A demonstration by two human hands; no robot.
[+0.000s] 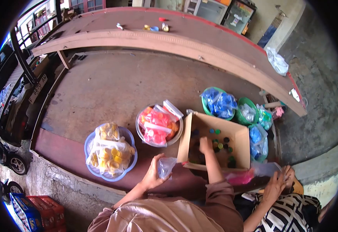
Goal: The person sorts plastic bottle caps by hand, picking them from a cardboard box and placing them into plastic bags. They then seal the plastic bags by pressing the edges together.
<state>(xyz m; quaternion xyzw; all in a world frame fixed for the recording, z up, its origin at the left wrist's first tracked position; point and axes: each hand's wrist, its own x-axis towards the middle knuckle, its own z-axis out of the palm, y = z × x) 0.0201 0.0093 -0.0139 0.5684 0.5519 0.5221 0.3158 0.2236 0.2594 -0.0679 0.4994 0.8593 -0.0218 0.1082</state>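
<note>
My left hand (pixel 153 172) holds a small clear plastic bag (pixel 166 168) beside the near left corner of the cardboard box. My right hand (pixel 205 145) reaches down inside the cardboard box (pixel 238 135), its fingers bent together; what they hold, if anything, is too small to tell. Green, dark and blue bottle caps (pixel 220 145) lie scattered on the box floor. Left of the box stands a bowl (pixel 138 127) of bagged red and orange caps. Farther left, a light blue basin (pixel 88 149) carries bags of yellow caps.
A co-worker's hands (pixel 274 187) handle a plastic bag at my right. Green baskets (pixel 204 103) with bagged blue and clear items stand behind the box. A raised wooden ledge (pixel 169 38) crosses the far side. Crates (pixel 45 212) stand on the floor at lower left.
</note>
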